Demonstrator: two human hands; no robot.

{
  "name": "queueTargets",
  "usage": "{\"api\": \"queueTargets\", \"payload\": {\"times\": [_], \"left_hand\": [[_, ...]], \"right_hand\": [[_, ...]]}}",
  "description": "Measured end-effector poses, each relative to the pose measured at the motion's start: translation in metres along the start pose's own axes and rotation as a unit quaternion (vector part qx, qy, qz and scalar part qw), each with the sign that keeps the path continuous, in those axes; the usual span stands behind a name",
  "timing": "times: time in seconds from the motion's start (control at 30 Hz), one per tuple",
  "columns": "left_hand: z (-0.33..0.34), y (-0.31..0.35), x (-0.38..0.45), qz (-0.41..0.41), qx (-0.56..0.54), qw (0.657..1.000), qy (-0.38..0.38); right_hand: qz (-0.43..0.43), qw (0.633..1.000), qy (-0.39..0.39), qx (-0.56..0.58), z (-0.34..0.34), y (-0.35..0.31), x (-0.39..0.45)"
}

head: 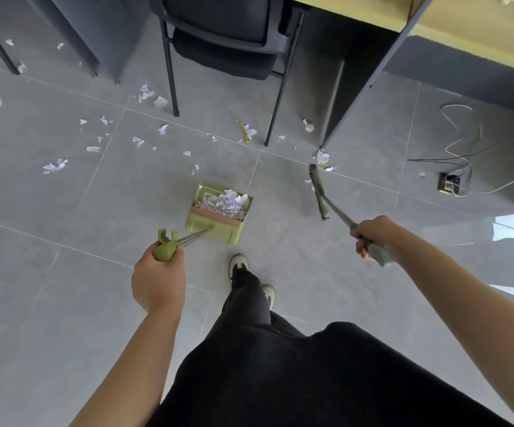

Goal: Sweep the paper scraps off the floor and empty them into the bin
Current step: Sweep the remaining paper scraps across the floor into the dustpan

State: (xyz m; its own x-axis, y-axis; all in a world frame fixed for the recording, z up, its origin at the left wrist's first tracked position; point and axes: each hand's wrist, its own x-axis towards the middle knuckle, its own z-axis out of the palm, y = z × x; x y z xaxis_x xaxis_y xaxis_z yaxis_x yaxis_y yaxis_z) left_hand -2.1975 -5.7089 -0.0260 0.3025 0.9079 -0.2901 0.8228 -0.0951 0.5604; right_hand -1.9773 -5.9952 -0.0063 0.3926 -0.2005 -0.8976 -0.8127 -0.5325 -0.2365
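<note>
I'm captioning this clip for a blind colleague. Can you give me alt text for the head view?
Seen from above, a person's left hand grips a green dustpan holding paper scraps, while the right hand grips a grey broom. More scraps litter the grey tiled floor near a black chair.

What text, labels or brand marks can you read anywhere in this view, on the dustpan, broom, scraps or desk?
None can be read.
Dustpan: no lettering shows.
Broom: no label shows on head or handle.
Paper scraps: too small and blurred to tell any print.
Floor socket: too small to tell any marking.
</note>
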Motion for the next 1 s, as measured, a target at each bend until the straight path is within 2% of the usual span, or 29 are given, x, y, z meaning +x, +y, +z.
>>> {"api": "queueTargets", "payload": {"times": [0.23,0.57,1.0], "left_hand": [[0.020,0.032,0.026,0.010,0.009,1.000,-0.017],[0.039,0.075,0.066,0.004,0.023,0.999,-0.036],[0.051,0.108,0.100,-0.011,0.048,0.998,-0.047]], "right_hand": [[0.007,0.999,0.024,0.045,-0.021,-0.053,0.039],[0.043,0.998,0.050,-0.016,-0.018,-0.130,0.096],[0.057,0.990,-0.028,-0.129,0.018,-0.160,0.061]]}}
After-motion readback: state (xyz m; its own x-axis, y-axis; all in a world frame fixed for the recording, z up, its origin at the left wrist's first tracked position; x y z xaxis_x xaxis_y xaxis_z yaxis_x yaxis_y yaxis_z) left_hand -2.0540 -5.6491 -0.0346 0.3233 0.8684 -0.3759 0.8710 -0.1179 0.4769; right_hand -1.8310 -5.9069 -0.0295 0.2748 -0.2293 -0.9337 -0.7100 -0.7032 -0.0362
